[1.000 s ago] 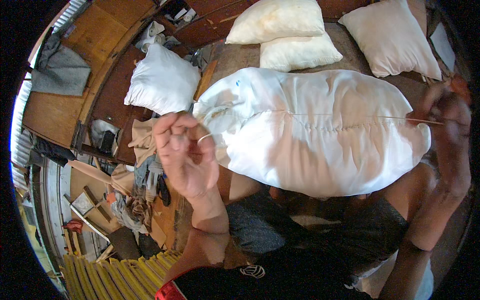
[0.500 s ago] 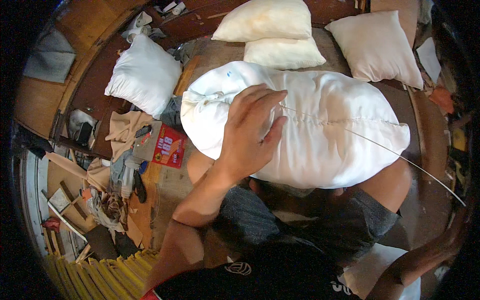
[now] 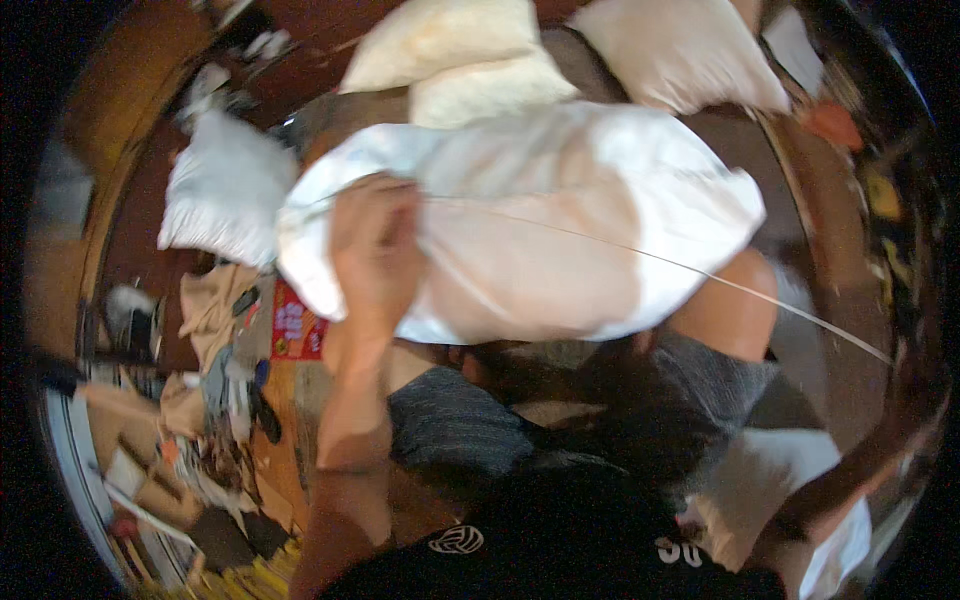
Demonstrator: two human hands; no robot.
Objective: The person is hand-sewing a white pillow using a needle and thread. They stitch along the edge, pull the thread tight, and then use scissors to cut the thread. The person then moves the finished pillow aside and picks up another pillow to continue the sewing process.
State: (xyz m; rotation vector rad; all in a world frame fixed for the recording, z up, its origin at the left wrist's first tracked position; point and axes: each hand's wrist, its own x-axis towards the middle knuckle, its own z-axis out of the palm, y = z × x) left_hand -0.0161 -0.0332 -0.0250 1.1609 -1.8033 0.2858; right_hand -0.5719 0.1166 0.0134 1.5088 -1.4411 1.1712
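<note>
Left hand (image 3: 380, 235): fingers curled over the white pillow (image 3: 540, 250) near its left end, on the line of the seam (image 3: 455, 202). Grip blurred; cannot tell whether it clenches cloth or only presses on it. Right hand (image 3: 918, 378): dark, at the right rim of view, near the far end of the thread (image 3: 720, 279). Its grip is not readable.

White pillow lies across the person's lap, over the knee (image 3: 740, 300). Thread crosses it and runs on, straight and apparently taut, to the right.

Progress (judged): right of the left hand the edges look drawn together along the seam; the stretch under the fingers is hidden, so closure there is unconfirmed. Thread looks uncut, so the work seems unfinished.

Farther out: red packet (image 3: 297, 325) by the left forearm; two cream pillows (image 3: 440, 45) stacked beyond; a pale pillow (image 3: 230, 190) to the left.

Change against half a second ago: left hand has shifted toward the pillow's left end, its fingers now more curled; the scene sits farther left in view; more of the red packet is covered.
</note>
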